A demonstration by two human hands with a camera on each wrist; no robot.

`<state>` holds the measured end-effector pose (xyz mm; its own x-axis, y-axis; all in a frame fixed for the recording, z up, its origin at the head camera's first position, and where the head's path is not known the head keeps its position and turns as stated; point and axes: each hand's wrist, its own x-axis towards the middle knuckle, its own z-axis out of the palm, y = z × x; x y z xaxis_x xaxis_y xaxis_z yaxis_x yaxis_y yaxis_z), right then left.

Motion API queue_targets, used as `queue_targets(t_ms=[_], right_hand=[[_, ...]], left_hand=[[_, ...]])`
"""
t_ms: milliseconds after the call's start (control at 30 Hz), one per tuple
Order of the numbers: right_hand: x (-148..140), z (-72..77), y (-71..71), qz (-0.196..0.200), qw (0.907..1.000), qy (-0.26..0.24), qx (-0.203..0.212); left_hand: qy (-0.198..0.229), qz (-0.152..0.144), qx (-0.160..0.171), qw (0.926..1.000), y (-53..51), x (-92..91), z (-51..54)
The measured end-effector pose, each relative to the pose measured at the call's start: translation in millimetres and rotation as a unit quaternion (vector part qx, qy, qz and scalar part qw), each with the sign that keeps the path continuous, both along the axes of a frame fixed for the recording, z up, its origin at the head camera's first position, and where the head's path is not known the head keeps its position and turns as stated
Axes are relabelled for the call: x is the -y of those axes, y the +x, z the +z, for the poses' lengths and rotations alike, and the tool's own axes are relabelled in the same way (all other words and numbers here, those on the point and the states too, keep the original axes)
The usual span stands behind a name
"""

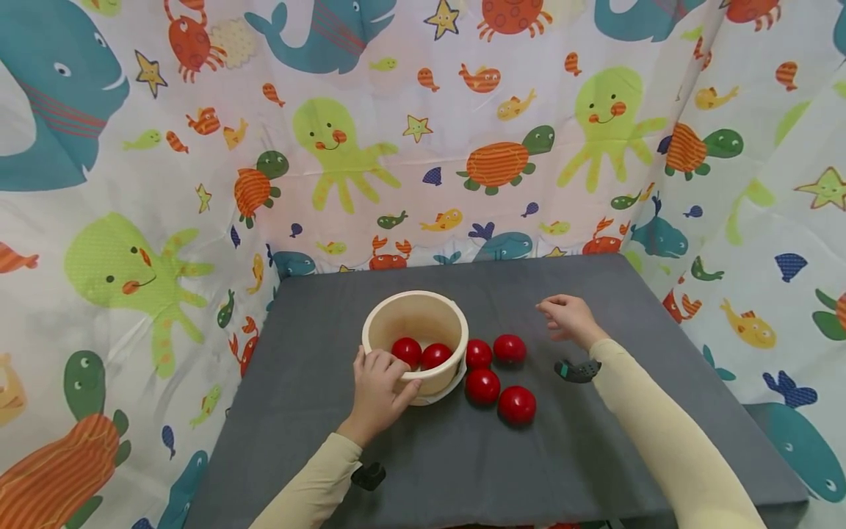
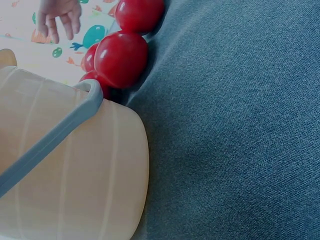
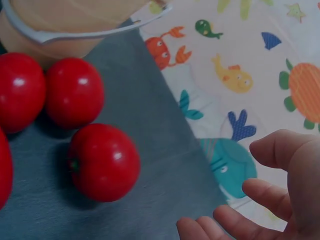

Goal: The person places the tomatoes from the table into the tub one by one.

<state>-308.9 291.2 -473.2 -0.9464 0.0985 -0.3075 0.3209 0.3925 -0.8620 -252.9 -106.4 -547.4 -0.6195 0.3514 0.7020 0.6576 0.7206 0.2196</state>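
Note:
A cream bucket [image 1: 415, 312] with a grey handle [image 2: 55, 132] stands on the dark cloth-covered table. My left hand [image 1: 377, 389] grips its near left rim, fingers over the edge and thumb along the outside. Two red tomatoes [image 1: 435, 356] lie inside. Several more tomatoes sit close together right of the bucket, among them the nearest one [image 1: 517, 405] and the far right one [image 3: 104, 162]. To the right of these, my right hand [image 1: 570, 321] hovers above the table, fingers loosely bent and holding nothing. Its thumb and fingers stand apart in the right wrist view.
The grey table [image 1: 304, 345] runs back to a curtain [image 1: 410, 147] printed with sea animals, which also hangs along both sides. Dark straps sit on both wrists, with the right strap [image 1: 577, 371] near the sleeve's end. Something red shows below the table's front edge.

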Motion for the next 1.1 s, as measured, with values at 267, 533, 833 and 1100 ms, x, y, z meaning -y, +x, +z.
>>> queue_targets(t_ms=[267,533,833,1100], right_hand=[[7.2,-22.1,5.7,-0.006,0.9997,0.0,0.022],[20.8,-38.9,6.5,-0.004,0.9991,-0.01,0.041],[37.9,-54.2,6.2,0.011,0.9989,-0.01,0.045],[49.5,-70.3,7.1,0.01,0.9993,-0.009,0.034]], left_hand=[[0.001,-0.004,-0.01,0.9999,-0.6,0.1,0.3],[-0.004,-0.002,0.009,1.0,-0.7,1.1,-0.2],[-0.007,0.002,0.013,0.9999,-0.9,1.8,-2.3],[-0.004,0.0,-0.003,1.0,-1.3,1.7,-2.9]])
